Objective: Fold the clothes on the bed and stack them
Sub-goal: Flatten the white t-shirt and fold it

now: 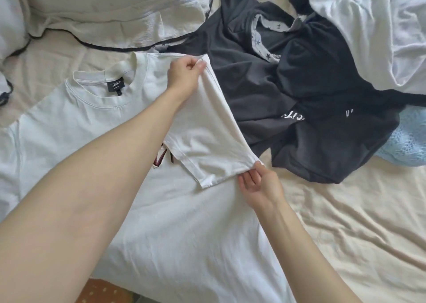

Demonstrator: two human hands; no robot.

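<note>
A white T-shirt (184, 222) lies face up on the bed, collar toward the far side, with a dark label inside the neck. Its right sleeve (207, 136) is folded inward over the chest, covering part of a dark red print. My left hand (184, 72) pinches the shoulder end of that sleeve fold. My right hand (258, 182) pinches the sleeve's lower corner near the armpit seam. A crumpled dark grey garment (299, 95) with white lettering lies just right of the shirt.
A white garment with black trim (103, 14) lies at the far left. A white crumpled cloth (368, 26) fills the far right. A light blue lace item (408, 141) peeks out at the right edge. Cream bedsheet (357, 222) spreads right of my arm.
</note>
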